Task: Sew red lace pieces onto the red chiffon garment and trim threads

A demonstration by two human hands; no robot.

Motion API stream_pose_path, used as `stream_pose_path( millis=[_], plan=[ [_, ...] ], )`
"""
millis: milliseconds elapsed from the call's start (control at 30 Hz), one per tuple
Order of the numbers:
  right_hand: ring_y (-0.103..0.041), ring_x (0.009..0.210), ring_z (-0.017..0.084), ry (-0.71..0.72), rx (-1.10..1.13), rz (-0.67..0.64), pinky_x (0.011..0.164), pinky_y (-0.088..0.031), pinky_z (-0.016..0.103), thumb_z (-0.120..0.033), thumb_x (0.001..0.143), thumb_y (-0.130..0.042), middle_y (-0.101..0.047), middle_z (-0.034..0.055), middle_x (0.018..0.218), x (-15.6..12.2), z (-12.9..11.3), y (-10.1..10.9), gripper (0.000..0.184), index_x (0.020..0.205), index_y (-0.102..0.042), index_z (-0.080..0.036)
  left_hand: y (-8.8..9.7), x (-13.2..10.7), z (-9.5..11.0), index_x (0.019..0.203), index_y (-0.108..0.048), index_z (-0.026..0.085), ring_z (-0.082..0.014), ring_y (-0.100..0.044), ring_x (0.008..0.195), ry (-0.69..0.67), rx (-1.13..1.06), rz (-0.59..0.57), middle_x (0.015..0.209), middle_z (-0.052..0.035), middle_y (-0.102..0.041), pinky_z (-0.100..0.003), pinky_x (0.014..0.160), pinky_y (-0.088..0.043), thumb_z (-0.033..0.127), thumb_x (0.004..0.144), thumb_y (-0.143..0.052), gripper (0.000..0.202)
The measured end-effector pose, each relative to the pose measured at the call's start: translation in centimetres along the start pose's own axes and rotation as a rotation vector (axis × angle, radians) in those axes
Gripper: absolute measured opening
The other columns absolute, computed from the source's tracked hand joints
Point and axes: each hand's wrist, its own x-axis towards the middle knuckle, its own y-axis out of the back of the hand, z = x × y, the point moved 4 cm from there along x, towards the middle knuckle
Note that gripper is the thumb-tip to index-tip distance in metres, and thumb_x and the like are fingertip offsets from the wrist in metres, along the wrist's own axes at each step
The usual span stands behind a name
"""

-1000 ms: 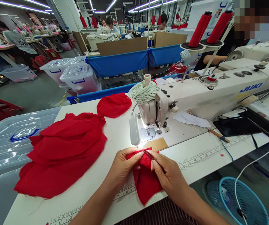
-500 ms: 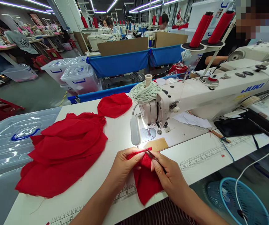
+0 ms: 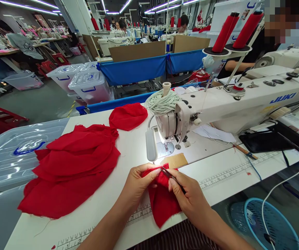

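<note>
My left hand (image 3: 140, 183) pinches the upper edge of a small red fabric piece (image 3: 162, 205) between thumb and fingers. In my right hand (image 3: 187, 189) is a slim dark pair of tweezers (image 3: 175, 178), its pointed tips at the fabric's top edge close to my left thumb. The lower part of the fabric hangs down over the front of the table. Just beyond my hands, a tan card (image 3: 175, 160) lies before the needle area of a white sewing machine (image 3: 217, 104).
A large red cloth pile (image 3: 73, 170) and a smaller red cloth (image 3: 128, 116) lie on the white table (image 3: 128, 166). A clear lidded bin (image 3: 14, 166) stands left, a blue basket (image 3: 272, 222) lower right. A wooden-handled tool (image 3: 245, 151) lies right. Another person's arm (image 3: 239, 66) shows behind the machine.
The tweezers' tips show slightly more plainly at the fabric edge. Both hands keep nearly the same place, and the whole view has shifted a little.
</note>
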Motion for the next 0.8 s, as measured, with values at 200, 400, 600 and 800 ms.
stream_pose_path(
  millis=[200, 400, 600, 800],
  plan=[
    [-0.049, 0.061, 0.012, -0.031, 0.050, -0.001, 0.059, -0.040, 0.023, -0.025, 0.096, -0.038, -0.055, -0.0015, 0.068, 0.0, -0.1, 0.1, 0.020, 0.088, -0.056, -0.021, 0.0, 0.1, -0.1, 0.075, -0.074, 0.013, -0.0075, -0.048, 0.056, 0.003, 0.001, -0.006, 0.062, 0.0006, -0.060, -0.016, 0.052, -0.042, 0.034, 0.070, -0.076, 0.021],
    [-0.032, 0.047, 0.007, -0.273, 0.454, -0.073, 0.045, -0.026, 0.021, -0.037, 0.094, -0.044, -0.049, -0.0027, 0.067, -0.3, 0.8, -0.5, 0.022, 0.094, -0.055, -0.018, 0.1, 0.1, -0.5, 0.076, -0.074, 0.014, -0.0098, -0.053, 0.061, 0.059, -0.038, -0.033, 0.067, -0.0017, -0.063, -0.017, 0.051, -0.043, 0.037, 0.070, -0.076, 0.024],
    [-0.015, 0.041, 0.002, -0.432, 0.800, -0.011, 0.040, -0.013, 0.019, -0.041, 0.090, -0.052, -0.041, -0.0071, 0.063, -0.3, 1.5, -0.4, 0.023, 0.094, -0.053, -0.018, 0.2, 0.3, -1.1, 0.075, -0.073, 0.013, -0.0091, -0.051, 0.059, 0.130, -0.117, -0.055, 0.065, -0.0012, -0.060, -0.015, 0.048, -0.041, 0.036, 0.068, -0.078, 0.025],
    [-0.044, 0.059, 0.010, -0.187, 0.249, -0.105, 0.056, -0.036, 0.023, -0.033, 0.096, -0.041, -0.051, -0.0023, 0.068, -0.5, 0.3, 0.3, 0.020, 0.093, -0.056, -0.020, 0.2, 0.3, -0.9, 0.076, -0.075, 0.015, -0.0110, -0.055, 0.061, 0.084, -0.049, -0.017, 0.066, -0.0017, -0.065, -0.017, 0.051, -0.043, 0.037, 0.067, -0.078, 0.023]
  ],
)
